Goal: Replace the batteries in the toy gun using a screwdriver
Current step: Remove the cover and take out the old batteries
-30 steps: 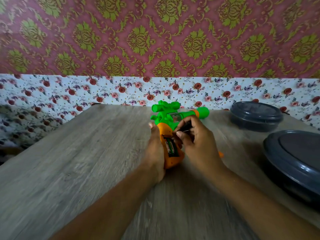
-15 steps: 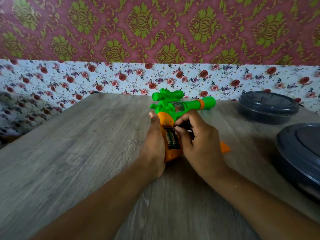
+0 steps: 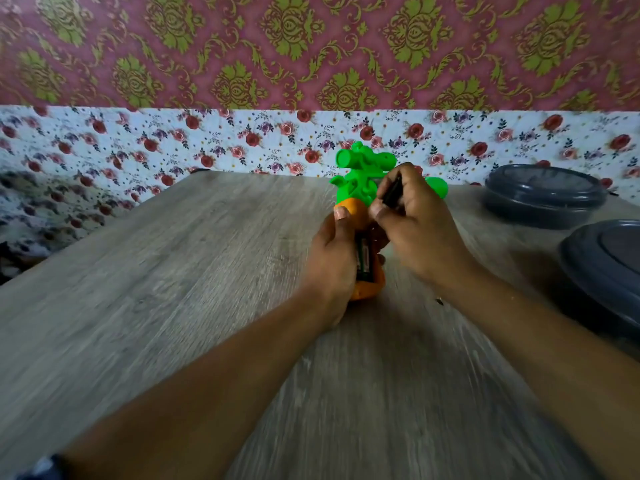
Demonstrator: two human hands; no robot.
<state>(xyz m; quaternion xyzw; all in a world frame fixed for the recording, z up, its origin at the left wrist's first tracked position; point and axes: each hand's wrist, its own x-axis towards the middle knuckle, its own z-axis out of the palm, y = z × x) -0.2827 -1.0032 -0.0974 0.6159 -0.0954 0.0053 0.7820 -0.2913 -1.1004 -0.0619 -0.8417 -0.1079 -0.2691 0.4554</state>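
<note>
Centrally, the toy gun (image 3: 360,188) stood on the desk (image 3: 173,289), orange handle nearest, a battery (image 3: 363,259) showing in its open compartment. The left hand (image 3: 332,258) gripped the handle; the right hand (image 3: 412,223) pinched a dark battery-like object (image 3: 393,192).

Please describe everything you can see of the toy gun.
The toy gun looks like glossy plastic, with a bright green upper body, a scope-like tube on top, and an orange grip. It rests on the wooden table, grip toward the camera. The grip's compartment is open, with something dark inside. The left hand holds the grip; the right hand, pinching a dark object, covers the barrel's middle.
</note>
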